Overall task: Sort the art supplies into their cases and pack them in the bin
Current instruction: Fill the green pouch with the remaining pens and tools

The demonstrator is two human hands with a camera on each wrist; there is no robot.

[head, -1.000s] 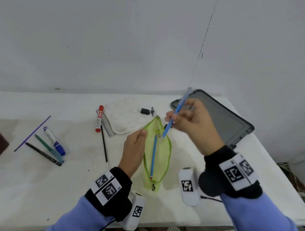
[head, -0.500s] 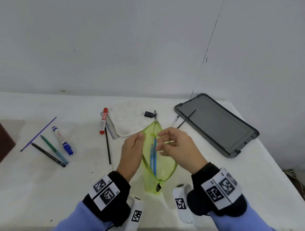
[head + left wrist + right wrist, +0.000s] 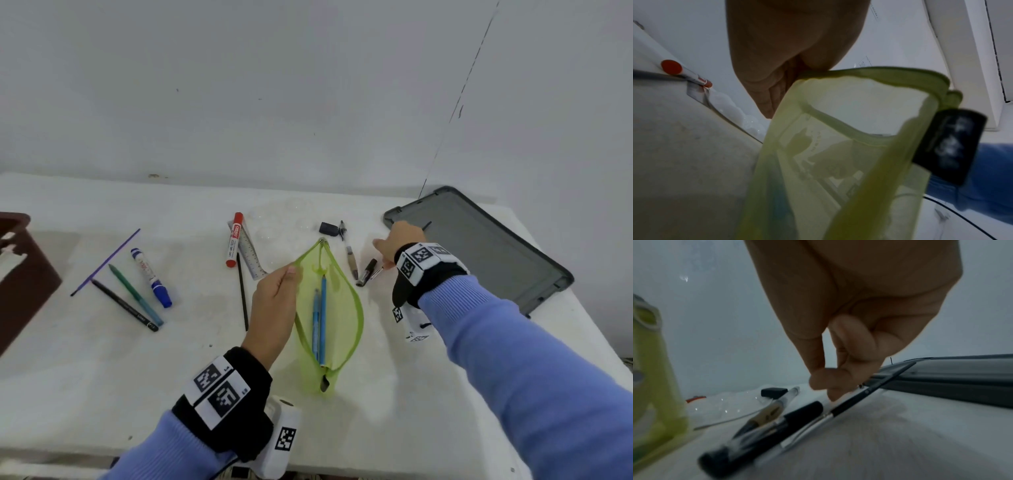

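My left hand [image 3: 274,308] pinches the green pouch [image 3: 330,318] open; my right hand [image 3: 838,382], fingers nearly together, touches the thin brush [image 3: 855,404] beside it — it may roll away, or the pouch sags shut.

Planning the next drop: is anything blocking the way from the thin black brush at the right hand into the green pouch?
Two pens lie on the table between the thin black brush and the green pouch; its mouth is held open by the left hand.
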